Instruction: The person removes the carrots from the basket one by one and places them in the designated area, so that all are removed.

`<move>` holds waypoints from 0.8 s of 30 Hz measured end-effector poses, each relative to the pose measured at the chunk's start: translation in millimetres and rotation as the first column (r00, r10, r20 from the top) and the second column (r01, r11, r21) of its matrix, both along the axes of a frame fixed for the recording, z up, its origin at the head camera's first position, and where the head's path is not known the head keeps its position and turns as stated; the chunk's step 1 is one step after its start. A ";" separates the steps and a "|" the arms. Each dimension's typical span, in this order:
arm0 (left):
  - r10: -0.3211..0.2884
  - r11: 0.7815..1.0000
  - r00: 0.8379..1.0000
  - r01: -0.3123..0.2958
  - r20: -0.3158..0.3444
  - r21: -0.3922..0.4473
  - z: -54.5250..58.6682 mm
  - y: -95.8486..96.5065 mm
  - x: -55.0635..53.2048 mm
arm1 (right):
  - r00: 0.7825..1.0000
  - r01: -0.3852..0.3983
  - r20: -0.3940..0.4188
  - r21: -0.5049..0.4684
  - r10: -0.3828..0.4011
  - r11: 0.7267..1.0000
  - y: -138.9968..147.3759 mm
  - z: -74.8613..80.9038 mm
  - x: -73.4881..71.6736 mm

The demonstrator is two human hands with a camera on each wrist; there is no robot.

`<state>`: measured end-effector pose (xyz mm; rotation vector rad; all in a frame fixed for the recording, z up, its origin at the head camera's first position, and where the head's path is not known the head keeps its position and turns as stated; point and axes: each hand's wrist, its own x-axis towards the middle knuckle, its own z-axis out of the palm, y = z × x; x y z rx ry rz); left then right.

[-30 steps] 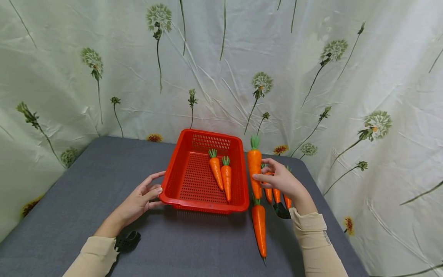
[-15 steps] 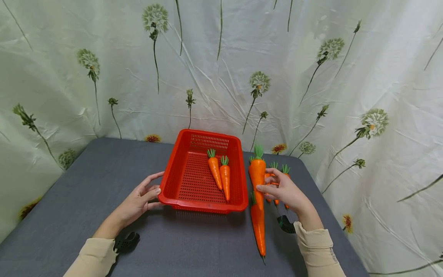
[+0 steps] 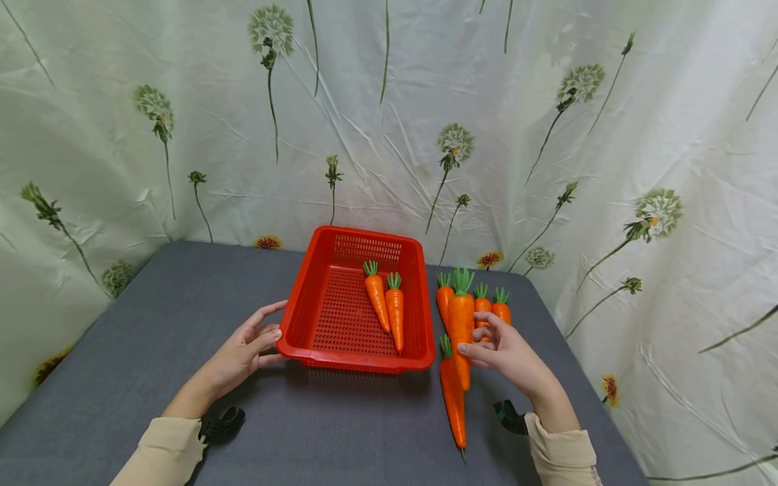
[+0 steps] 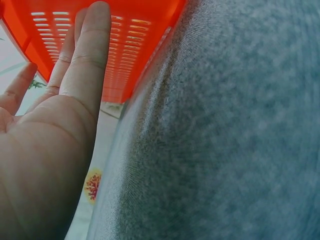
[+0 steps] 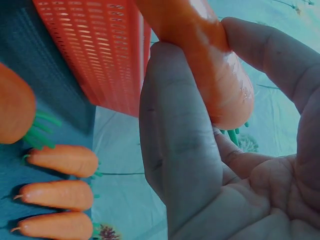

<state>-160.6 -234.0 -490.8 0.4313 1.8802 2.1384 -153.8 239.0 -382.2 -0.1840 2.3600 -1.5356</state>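
Observation:
My right hand (image 3: 507,354) pinches a plump orange carrot (image 3: 462,320) with a green top, between thumb and fingers, to the right of the red basket. In the right wrist view the held carrot (image 5: 215,75) stands out above the other carrots. My left hand (image 3: 243,351) touches the left side of the red plastic basket (image 3: 358,361). Its fairly straight fingers (image 4: 87,62) lie along the slotted wall in the left wrist view. Inside the basket lie two carrots, one (image 3: 378,300) beside the other (image 3: 396,314). Another large carrot (image 3: 452,405) lies on the table below the held one.
Three smaller carrots lie in a row at the back right: a left one (image 3: 444,300), a middle one (image 3: 483,307) and a right one (image 3: 502,312). The grey tabletop (image 3: 340,432) ends at a flower-printed white curtain (image 3: 377,135).
My right hand has moved the held carrot toward me and slightly right, uncovering the tops of the carrots behind it. The left hand and basket stay in place.

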 end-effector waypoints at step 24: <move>0.004 1.000 1.000 -0.005 -0.006 -0.012 -2.5 -0.7 -2.5 | 0.994 0.053 0.101 -0.036 -0.049 0.998 17.6 -32.5 25.3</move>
